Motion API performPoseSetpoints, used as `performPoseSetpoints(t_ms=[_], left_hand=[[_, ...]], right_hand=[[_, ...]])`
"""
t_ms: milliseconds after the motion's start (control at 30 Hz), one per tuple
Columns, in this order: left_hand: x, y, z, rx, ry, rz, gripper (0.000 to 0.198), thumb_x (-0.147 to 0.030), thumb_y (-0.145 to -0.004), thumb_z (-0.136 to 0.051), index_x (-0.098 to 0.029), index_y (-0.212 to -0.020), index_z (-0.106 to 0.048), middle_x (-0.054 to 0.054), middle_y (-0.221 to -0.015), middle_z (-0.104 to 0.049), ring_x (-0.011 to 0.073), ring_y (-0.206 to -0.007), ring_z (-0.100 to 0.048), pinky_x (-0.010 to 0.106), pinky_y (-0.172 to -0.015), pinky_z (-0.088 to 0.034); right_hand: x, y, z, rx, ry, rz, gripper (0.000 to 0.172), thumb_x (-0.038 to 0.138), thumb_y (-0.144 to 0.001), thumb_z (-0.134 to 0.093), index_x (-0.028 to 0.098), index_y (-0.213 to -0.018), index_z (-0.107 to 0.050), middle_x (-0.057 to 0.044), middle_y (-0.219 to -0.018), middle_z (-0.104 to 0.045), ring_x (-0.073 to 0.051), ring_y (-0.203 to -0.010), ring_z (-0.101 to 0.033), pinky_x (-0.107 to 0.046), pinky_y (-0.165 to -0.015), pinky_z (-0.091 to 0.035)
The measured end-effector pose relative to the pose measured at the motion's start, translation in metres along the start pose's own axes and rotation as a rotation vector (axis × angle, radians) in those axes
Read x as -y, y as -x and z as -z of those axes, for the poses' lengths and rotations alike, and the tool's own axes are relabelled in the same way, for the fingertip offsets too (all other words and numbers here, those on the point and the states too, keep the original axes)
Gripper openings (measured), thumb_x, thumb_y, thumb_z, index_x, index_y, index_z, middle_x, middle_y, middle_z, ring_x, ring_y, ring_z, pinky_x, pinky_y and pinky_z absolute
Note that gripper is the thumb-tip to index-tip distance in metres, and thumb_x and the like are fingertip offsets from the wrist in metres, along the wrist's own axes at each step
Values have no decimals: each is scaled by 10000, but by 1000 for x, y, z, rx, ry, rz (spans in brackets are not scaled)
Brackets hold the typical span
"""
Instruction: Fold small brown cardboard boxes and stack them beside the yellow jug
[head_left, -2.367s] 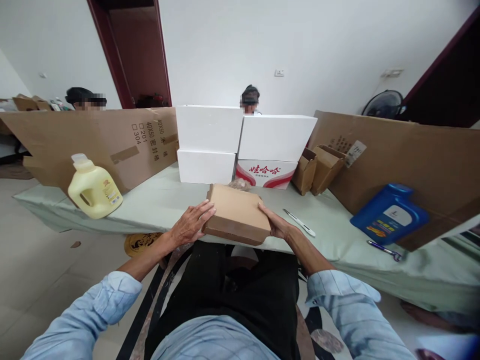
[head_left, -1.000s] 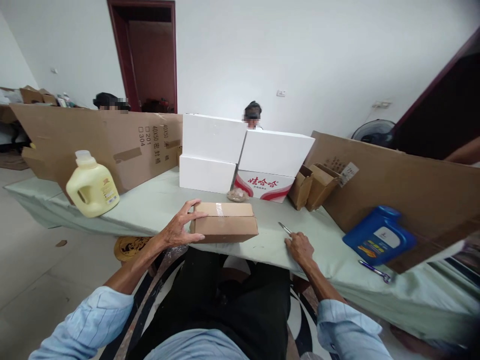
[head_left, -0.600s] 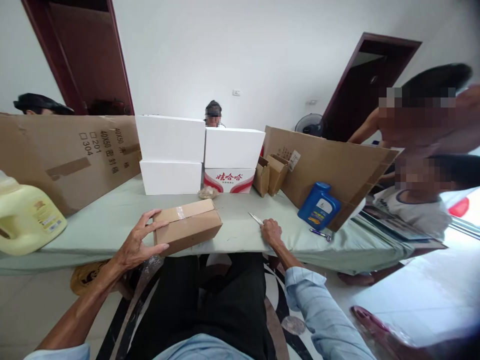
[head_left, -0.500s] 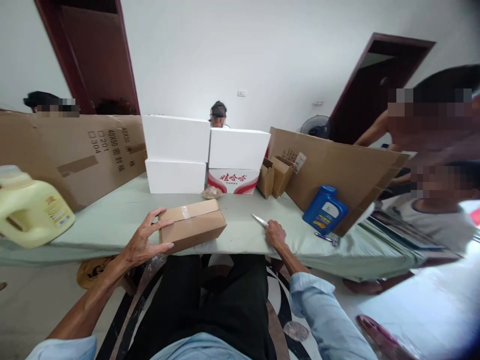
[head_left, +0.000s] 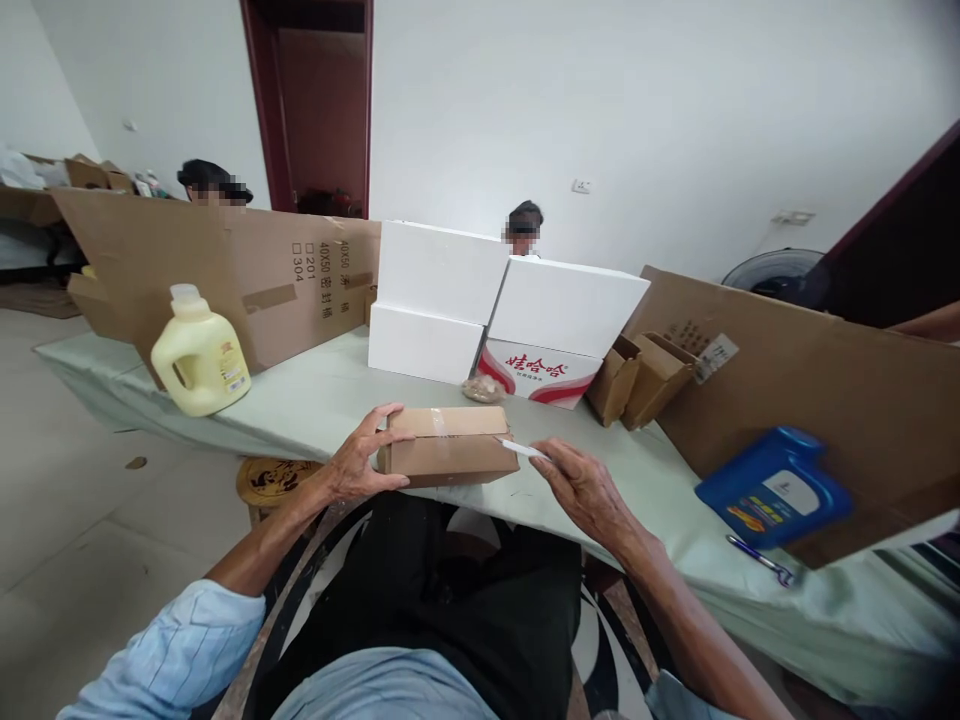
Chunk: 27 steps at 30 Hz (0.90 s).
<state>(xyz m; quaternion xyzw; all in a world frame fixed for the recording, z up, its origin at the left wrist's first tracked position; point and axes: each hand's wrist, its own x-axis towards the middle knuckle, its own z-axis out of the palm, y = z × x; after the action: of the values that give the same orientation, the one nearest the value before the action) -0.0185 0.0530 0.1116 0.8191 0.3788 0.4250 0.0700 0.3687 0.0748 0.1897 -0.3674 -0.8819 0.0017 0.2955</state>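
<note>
A small brown cardboard box [head_left: 457,455], with a strip of clear tape across its top, lies at the table's near edge. My left hand [head_left: 367,455] grips its left end, fingers over the top and thumb along the near side. My right hand [head_left: 577,480] is closed round a knife [head_left: 523,449] with a pale blade. The blade's tip is at the box's upper right edge, by the seam; whether it has gone in I cannot tell. Most of the knife's handle is hidden in my fist.
White boxes [head_left: 439,270] are stacked behind, beside a small bag [head_left: 484,388]. Left stands a yellow jug [head_left: 201,355]; right are a blue bottle [head_left: 776,490], a purple pen-like tool [head_left: 757,558] and a large cardboard panel [head_left: 757,400]. Two people sit beyond the table [head_left: 322,405].
My right hand has lifted the knife off the table and brought its tip to the box. The box now lies straighter. My view has swung left.
</note>
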Motion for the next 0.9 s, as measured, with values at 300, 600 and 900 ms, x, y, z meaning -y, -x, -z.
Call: performPoseSetpoints(t_ms=[300, 600, 900], left_hand=[[-3, -1, 1, 1, 0, 2, 629, -239, -779, -905, -238, -1370, -688, 181, -1642, -403, 387, -1532, -440, 576, -1229, -454], [-3, 1, 1, 5, 16, 23, 649, -245, -765, -925, -255, -1372, -696, 182, -1645, -393, 396, -1536, -429, 577, -1217, -464], [-2, 1, 1, 3, 20, 20, 629, -277, -769, -928, -246, -1360, -716, 181, -1643, -399, 401, -1538, -431, 572, -1228, -461]], right_hand=[[28, -18, -2, 107, 3, 102, 364, 423, -1160, -393, 236, -1054, -686, -50, -880, -703, -205, -780, -673, -301, -695, -461], [33, -28, -4, 203, 14, 60, 403, 468, -1156, -374, 257, -1172, -718, -81, -992, -768, -246, -928, -727, -323, -803, -514], [36, -34, -3, 109, 141, 123, 410, 449, -1161, -339, 223, -1070, -670, -88, -977, -712, -222, -859, -669, -316, -723, -443]])
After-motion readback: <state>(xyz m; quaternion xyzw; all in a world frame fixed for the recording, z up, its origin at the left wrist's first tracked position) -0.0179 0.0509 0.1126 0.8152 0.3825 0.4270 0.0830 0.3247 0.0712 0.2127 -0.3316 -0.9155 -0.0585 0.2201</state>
